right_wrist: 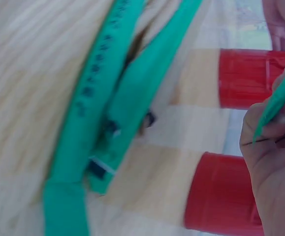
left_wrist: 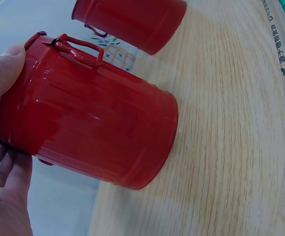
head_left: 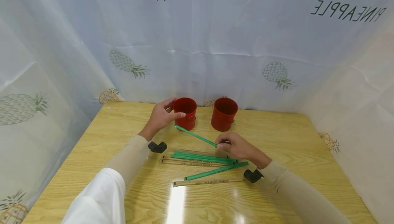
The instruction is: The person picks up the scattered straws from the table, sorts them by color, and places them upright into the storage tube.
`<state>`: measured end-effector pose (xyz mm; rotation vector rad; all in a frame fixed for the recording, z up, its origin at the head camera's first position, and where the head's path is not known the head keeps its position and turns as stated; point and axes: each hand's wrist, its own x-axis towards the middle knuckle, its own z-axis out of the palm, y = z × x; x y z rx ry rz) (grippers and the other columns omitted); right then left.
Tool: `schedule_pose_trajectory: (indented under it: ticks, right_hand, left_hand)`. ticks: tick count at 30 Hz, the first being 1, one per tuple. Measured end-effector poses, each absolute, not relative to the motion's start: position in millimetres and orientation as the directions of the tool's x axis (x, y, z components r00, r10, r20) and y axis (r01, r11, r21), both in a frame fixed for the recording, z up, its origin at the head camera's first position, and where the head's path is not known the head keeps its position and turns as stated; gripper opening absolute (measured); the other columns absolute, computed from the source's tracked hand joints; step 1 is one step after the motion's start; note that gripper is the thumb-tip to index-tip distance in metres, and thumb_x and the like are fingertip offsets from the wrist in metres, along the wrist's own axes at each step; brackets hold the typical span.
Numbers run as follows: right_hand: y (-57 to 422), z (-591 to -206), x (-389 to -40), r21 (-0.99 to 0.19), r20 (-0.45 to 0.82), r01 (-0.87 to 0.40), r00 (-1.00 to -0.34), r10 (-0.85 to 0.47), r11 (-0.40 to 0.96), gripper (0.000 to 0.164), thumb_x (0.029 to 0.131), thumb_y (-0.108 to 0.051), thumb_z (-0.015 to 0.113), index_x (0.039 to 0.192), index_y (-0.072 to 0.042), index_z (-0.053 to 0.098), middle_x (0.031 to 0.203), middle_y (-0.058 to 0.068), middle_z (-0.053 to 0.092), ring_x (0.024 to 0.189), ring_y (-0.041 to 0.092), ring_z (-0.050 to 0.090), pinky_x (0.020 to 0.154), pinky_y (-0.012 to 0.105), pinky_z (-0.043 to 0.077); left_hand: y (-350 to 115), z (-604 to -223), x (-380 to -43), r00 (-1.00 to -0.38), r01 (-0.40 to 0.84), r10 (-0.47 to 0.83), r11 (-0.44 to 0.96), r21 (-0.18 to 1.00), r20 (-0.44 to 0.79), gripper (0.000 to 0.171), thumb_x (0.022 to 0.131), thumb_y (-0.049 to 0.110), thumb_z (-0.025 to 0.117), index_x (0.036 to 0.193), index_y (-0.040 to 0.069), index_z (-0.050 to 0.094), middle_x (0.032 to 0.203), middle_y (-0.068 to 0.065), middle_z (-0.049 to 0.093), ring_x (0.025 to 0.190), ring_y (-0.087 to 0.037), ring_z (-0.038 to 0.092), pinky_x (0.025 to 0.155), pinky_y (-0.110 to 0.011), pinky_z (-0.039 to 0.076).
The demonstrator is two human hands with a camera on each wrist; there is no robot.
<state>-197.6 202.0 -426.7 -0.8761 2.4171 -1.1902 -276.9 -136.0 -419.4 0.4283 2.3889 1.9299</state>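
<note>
A small red bucket [head_left: 188, 123] stands towards the back of the table. My left hand [head_left: 161, 117] holds it at the rim, thumb on the near side and fingers on the outer side; the left wrist view shows this bucket [left_wrist: 98, 113] close up, with a wire handle. My right hand [head_left: 237, 146] pinches one end of a thin green wrapped straw [head_left: 197, 136], whose other end points at the base of that bucket. In the right wrist view the green straw [right_wrist: 279, 98] sticks out between thumb and fingers. Several green wrapped straws [head_left: 204, 158] lie below the hands.
A second red bucket [head_left: 222, 121] stands to the right of the first. Brown wrapped straws [head_left: 209, 182] lie among and in front of the green ones on the wooden table [head_left: 286, 142]. A pineapple-print cloth [head_left: 200, 73] hangs behind the table.
</note>
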Motion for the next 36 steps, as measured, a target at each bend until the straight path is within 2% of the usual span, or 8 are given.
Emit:
schedule_pose_trajectory:
  ticks: [3, 6, 9, 15, 21, 25, 33, 36]
  right_hand:
    - [200, -421, -198, -0.807, 0.036, -0.386, -0.789, -0.614, 0.448, 0.011, 0.105, -0.005, 0.058, 0.104, 0.001, 0.067, 0.102, 0.015, 0.065, 0.092, 0.014, 0.057, 0.083, 0.025, 0.053]
    - [197, -416, -198, -0.816, 0.075, -0.387, -0.807, -0.585, 0.430, 0.008, 0.105, -0.004, 0.059, 0.103, 0.001, 0.065, 0.101, 0.011, 0.063, 0.093, 0.014, 0.057, 0.082, 0.025, 0.053]
    - [191, -409, -200, -0.826, 0.118, -0.396, -0.818, -0.564, 0.401, 0.008, 0.104, -0.001, 0.058, 0.103, 0.004, 0.065, 0.096, 0.011, 0.063, 0.086, 0.015, 0.058, 0.077, 0.026, 0.054]
    - [177, -396, -205, -0.835, 0.195, -0.427, -0.820, -0.539, 0.348, 0.007, 0.103, 0.001, 0.059, 0.100, 0.005, 0.064, 0.083, 0.012, 0.059, 0.073, 0.024, 0.056, 0.070, 0.026, 0.052]
    - [162, -385, -212, -0.823, 0.233, -0.450, -0.824, -0.516, 0.346, 0.007, 0.103, -0.001, 0.060, 0.097, 0.002, 0.063, 0.083, 0.014, 0.060, 0.073, 0.027, 0.058, 0.071, 0.025, 0.053]
    - [154, -379, -218, -0.813, 0.234, -0.446, -0.839, -0.492, 0.373, 0.007, 0.103, -0.003, 0.062, 0.097, 0.001, 0.065, 0.084, 0.015, 0.062, 0.073, 0.017, 0.059, 0.072, 0.026, 0.054]
    - [139, -371, -232, -0.799, 0.262, -0.458, -0.848, -0.461, 0.390, 0.007, 0.102, -0.003, 0.063, 0.097, 0.001, 0.065, 0.086, 0.020, 0.065, 0.074, 0.019, 0.061, 0.074, 0.036, 0.058]
    - [133, -369, -238, -0.796, 0.276, -0.466, -0.847, -0.454, 0.386, 0.008, 0.102, -0.002, 0.063, 0.095, 0.000, 0.065, 0.087, 0.018, 0.064, 0.075, 0.027, 0.063, 0.074, 0.038, 0.059]
  left_hand:
    - [-135, -420, -276, -0.961, 0.192, 0.237, 0.190, 0.963, 0.145, 0.085, 0.090, 0.023, 0.084, 0.160, 0.004, 0.040, 0.163, -0.013, 0.046, 0.150, -0.032, 0.048, 0.114, -0.042, 0.049]
    - [-135, -420, -275, -0.963, 0.183, 0.231, 0.186, 0.965, 0.139, 0.084, 0.090, 0.024, 0.084, 0.160, 0.005, 0.040, 0.163, -0.012, 0.046, 0.151, -0.032, 0.047, 0.115, -0.043, 0.048]
    - [-136, -420, -275, -0.965, 0.169, 0.229, 0.179, 0.969, 0.125, 0.085, 0.090, 0.025, 0.084, 0.160, 0.006, 0.040, 0.163, -0.012, 0.046, 0.151, -0.032, 0.047, 0.115, -0.043, 0.047]
    - [-135, -419, -274, -0.969, 0.161, 0.220, 0.200, 0.967, 0.115, 0.087, 0.088, 0.028, 0.086, 0.160, 0.008, 0.040, 0.163, -0.011, 0.047, 0.150, -0.032, 0.048, 0.114, -0.043, 0.049]
    - [-134, -417, -276, -0.969, 0.157, 0.222, 0.208, 0.965, 0.110, 0.086, 0.088, 0.026, 0.086, 0.159, 0.004, 0.042, 0.163, -0.012, 0.047, 0.151, -0.032, 0.046, 0.117, -0.045, 0.046]
    - [-133, -413, -279, -0.967, 0.156, 0.233, 0.217, 0.964, 0.104, 0.085, 0.088, 0.023, 0.085, 0.158, 0.002, 0.042, 0.163, -0.013, 0.046, 0.153, -0.033, 0.044, 0.118, -0.046, 0.046]
    - [-131, -407, -283, -0.964, 0.171, 0.243, 0.254, 0.952, 0.108, 0.082, 0.090, 0.019, 0.083, 0.158, 0.000, 0.042, 0.164, -0.013, 0.045, 0.154, -0.033, 0.042, 0.119, -0.046, 0.045]
    - [-130, -406, -284, -0.963, 0.181, 0.244, 0.269, 0.946, 0.114, 0.079, 0.090, 0.017, 0.082, 0.157, 0.001, 0.044, 0.162, -0.014, 0.047, 0.153, -0.033, 0.043, 0.119, -0.047, 0.045]
